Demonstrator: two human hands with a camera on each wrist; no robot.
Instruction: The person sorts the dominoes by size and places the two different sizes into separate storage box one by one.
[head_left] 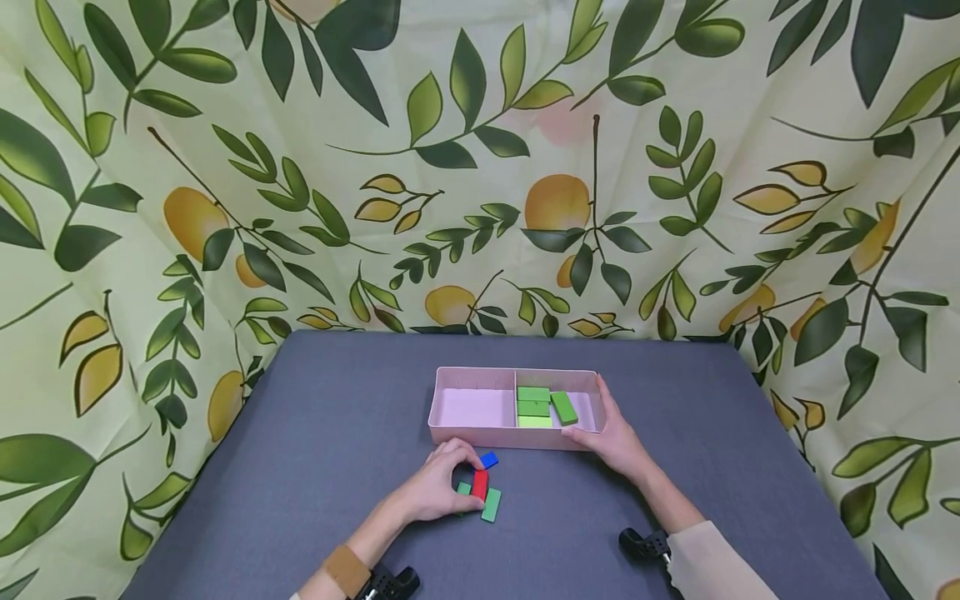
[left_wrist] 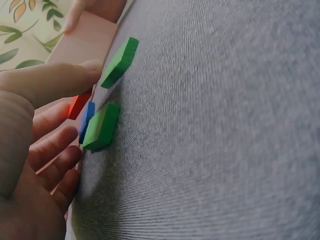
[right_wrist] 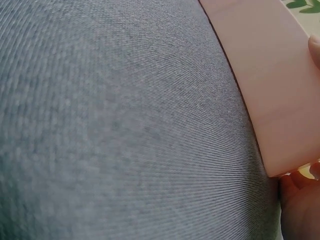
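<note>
Between thumb and index finger, my left hand (head_left: pixel 431 485) pinches a red block (head_left: pixel 480 484) just above the cloth, in front of a pink two-compartment box (head_left: pixel 480 437). Around it lie a small blue block (head_left: pixel 489 460), a green block (head_left: pixel 491 506) and another green block (head_left: pixel 464 488) partly hidden by the hand. My right hand (head_left: pixel 621 440) grips the box's right end, thumb on the front wall, fingers round the far side. Several green blocks (head_left: pixel 533 394) lie in the right compartment, one of them (head_left: pixel 564 408) at a slant. The left compartment (head_left: pixel 474 402) holds nothing.
A dark blue-grey cloth (head_left: pixel 337 400) covers the table. Behind and at the sides hangs a leaf-and-fruit patterned curtain (head_left: pixel 480 250). Both wrists carry black camera mounts; the left one (head_left: pixel 390 582) is close to the table's front.
</note>
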